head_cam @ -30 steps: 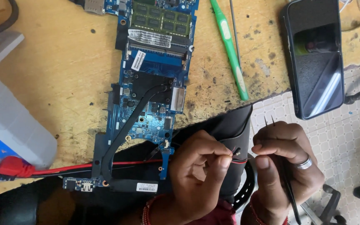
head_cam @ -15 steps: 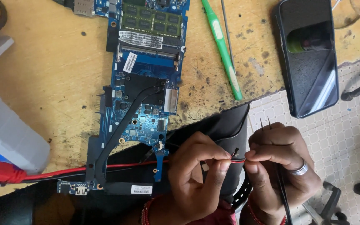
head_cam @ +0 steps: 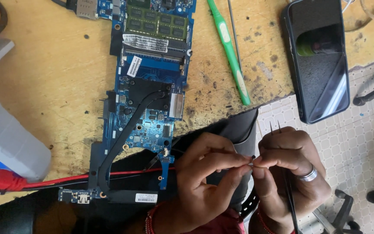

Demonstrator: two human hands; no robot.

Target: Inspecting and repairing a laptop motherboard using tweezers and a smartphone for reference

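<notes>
Fingertips [head_cam: 242,161] of the left hand [head_cam: 204,182] and right hand [head_cam: 293,173] pinch together on the end of a thin wire [head_cam: 252,160], just off the edge of the wooden bench [head_cam: 48,95]. Black tweezers [head_cam: 287,197] sit tucked in the right hand, points up. Work appears to be at the wire-end stage; the next move calls for a steady, fine grip. Red and black leads [head_cam: 74,177] trail across the blue circuit board [head_cam: 152,91].
</notes>
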